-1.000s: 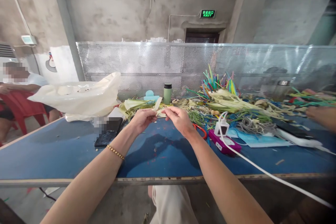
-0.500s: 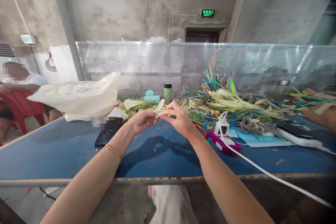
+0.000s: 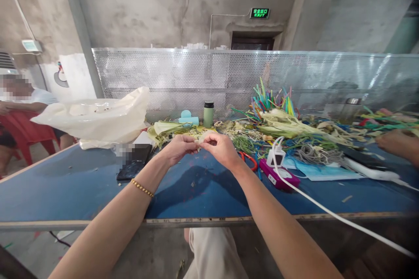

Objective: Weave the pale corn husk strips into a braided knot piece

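Observation:
Above the blue table [image 3: 98, 196], my left hand [image 3: 180, 148] and my right hand [image 3: 221, 150] meet fingertip to fingertip. Both are closed in a pinch on a pale strip of husk [image 3: 207, 134], which shows only in part behind and between the fingers. Its lower end is mostly covered by my fingertips. A gold bead bracelet [image 3: 142, 188] circles my left wrist. Just beyond my hands lie pale green husks [image 3: 170, 127] and a green bottle [image 3: 208, 114] with a black lid.
Left are a phone [image 3: 137, 161] and a large cream plastic bag [image 3: 94, 117]. Right are orange-handled scissors [image 3: 250, 161], a purple power block [image 3: 278, 175] with a white cable, grey cord [image 3: 317, 157] and coloured strips [image 3: 271, 100]. Another person's hand [image 3: 397, 143] reaches in at far right.
The strip stood up between my fingers earlier and now shows lower, mostly behind them. My right fingers have curled in closer to my left fingertips. The other person's hand has shifted slightly.

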`<state>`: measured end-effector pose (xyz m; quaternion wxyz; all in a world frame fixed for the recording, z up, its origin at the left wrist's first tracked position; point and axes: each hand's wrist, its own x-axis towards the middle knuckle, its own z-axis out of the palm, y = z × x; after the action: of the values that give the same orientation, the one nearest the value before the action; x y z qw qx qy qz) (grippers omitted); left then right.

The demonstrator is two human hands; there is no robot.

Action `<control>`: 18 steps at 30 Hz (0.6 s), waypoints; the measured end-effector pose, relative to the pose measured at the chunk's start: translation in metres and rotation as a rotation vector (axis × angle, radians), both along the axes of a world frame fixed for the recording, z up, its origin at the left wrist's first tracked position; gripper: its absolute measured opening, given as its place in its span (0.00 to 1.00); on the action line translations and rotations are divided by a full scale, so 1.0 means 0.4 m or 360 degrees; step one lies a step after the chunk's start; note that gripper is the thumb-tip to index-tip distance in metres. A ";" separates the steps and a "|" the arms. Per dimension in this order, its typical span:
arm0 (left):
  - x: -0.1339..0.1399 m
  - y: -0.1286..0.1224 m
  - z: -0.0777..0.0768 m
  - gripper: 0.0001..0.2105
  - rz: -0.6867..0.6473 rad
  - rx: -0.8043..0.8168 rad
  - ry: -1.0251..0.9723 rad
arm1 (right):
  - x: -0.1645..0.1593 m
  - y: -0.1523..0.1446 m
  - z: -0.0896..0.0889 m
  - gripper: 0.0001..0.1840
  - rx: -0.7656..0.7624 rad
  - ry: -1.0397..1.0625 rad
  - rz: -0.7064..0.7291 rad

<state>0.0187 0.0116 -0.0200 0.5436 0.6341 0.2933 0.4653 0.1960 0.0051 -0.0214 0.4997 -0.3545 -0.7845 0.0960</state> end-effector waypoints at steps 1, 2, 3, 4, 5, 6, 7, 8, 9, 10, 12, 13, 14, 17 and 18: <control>0.000 0.000 0.000 0.04 -0.0005 0.0008 0.0006 | 0.000 0.002 -0.001 0.11 -0.0031 0.0026 -0.0003; 0.000 -0.001 0.000 0.05 -0.0011 0.0010 0.0011 | 0.000 0.003 -0.001 0.10 -0.0049 0.0045 -0.0017; -0.001 -0.001 0.000 0.05 -0.0019 0.0011 0.0012 | 0.000 0.004 -0.001 0.10 -0.0055 0.0055 -0.0038; -0.002 -0.001 0.000 0.05 -0.0029 0.0011 0.0012 | 0.000 0.003 0.000 0.10 -0.0049 0.0062 -0.0058; -0.002 0.000 0.000 0.06 -0.0042 0.0012 0.0012 | 0.000 0.002 0.001 0.10 -0.0036 0.0068 -0.0071; -0.003 0.000 0.000 0.06 -0.0055 0.0017 0.0013 | 0.000 0.001 0.002 0.11 -0.0021 0.0076 -0.0070; -0.003 0.000 0.000 0.06 -0.0064 0.0027 0.0018 | 0.000 0.000 0.003 0.11 -0.0010 0.0083 -0.0053; -0.003 0.001 -0.001 0.07 -0.0071 0.0040 0.0023 | 0.000 0.000 0.003 0.11 -0.0003 0.0090 -0.0029; -0.003 0.001 -0.001 0.07 -0.0078 0.0053 0.0031 | 0.000 0.000 0.003 0.12 0.0000 0.0096 -0.0013; -0.003 0.001 -0.002 0.07 -0.0084 0.0067 0.0039 | 0.001 0.002 0.002 0.11 -0.0008 0.0097 -0.0017; -0.003 0.002 -0.004 0.08 -0.0080 0.0098 0.0049 | 0.004 0.009 -0.002 0.11 -0.0068 0.0095 -0.0087; -0.002 0.003 -0.004 0.08 -0.0073 0.0115 0.0054 | 0.005 0.013 -0.004 0.11 -0.0121 0.0105 -0.0136; -0.002 0.003 -0.005 0.08 -0.0065 0.0133 0.0061 | 0.007 0.018 -0.007 0.12 -0.0185 0.0129 -0.0171; -0.002 0.002 -0.005 0.08 -0.0062 0.0173 0.0103 | 0.008 0.026 -0.012 0.12 -0.0364 0.0234 -0.0020; -0.003 0.001 -0.004 0.08 -0.0071 0.0173 0.0120 | 0.008 0.026 -0.014 0.12 -0.0397 0.0262 0.0074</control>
<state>0.0176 0.0120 -0.0217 0.5070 0.6862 0.2736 0.4441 0.1991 0.0156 -0.0269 0.5122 -0.3865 -0.7308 0.2330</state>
